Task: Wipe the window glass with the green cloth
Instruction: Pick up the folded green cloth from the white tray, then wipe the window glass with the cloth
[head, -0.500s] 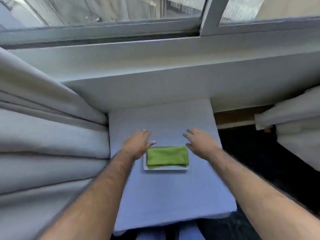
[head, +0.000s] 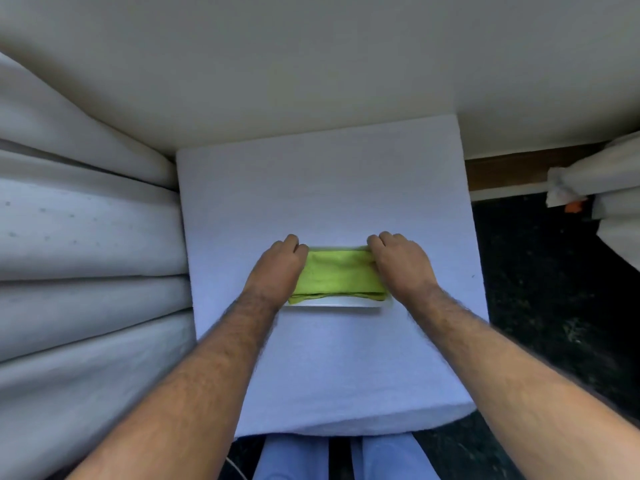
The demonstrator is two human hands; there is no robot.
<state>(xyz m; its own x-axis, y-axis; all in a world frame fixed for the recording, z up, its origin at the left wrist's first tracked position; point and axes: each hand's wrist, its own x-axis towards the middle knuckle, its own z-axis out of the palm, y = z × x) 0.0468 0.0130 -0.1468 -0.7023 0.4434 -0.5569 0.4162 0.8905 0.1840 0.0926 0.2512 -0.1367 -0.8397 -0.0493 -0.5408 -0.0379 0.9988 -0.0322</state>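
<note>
On the white surface (head: 329, 358), the folded green cloth (head: 337, 277) is lying on a white tray (head: 332, 302) while the left hand (head: 277, 268) and right hand (head: 401, 263) are curling their grips around its two ends.

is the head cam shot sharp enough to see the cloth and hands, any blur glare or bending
Head view: soft, even light, no glare; the folded green cloth on its white tray reads clearly between the left hand and right hand. Fine texture is slightly smeared, and wide-angle distortion bows the white curtain folds and stretches the forearms toward the frame edges.
</note>
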